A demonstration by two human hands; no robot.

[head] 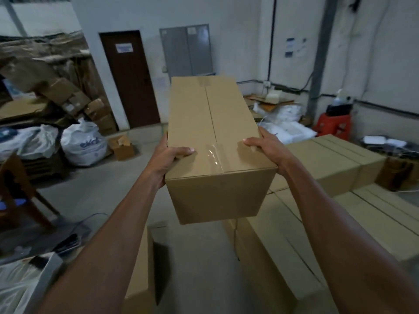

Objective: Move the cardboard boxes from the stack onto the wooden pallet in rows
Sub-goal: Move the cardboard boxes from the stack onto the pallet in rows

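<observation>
I hold a long taped cardboard box [213, 141] in the air at chest height, its short end toward me. My left hand [170, 159] grips its near left edge, thumb over the top. My right hand [267, 148] grips the near right edge the same way. Below and to the right lie several more cardboard boxes [328, 164] set side by side in rows. One more box [140, 264] stands below my left forearm. The wooden pallet is hidden from view.
White sacks [84, 143] and a small open carton [122, 148] sit on the floor at left, with a wooden chair [15, 189] nearer me. A brown door [129, 78] is straight ahead. A red stool [333, 125] stands by the right wall.
</observation>
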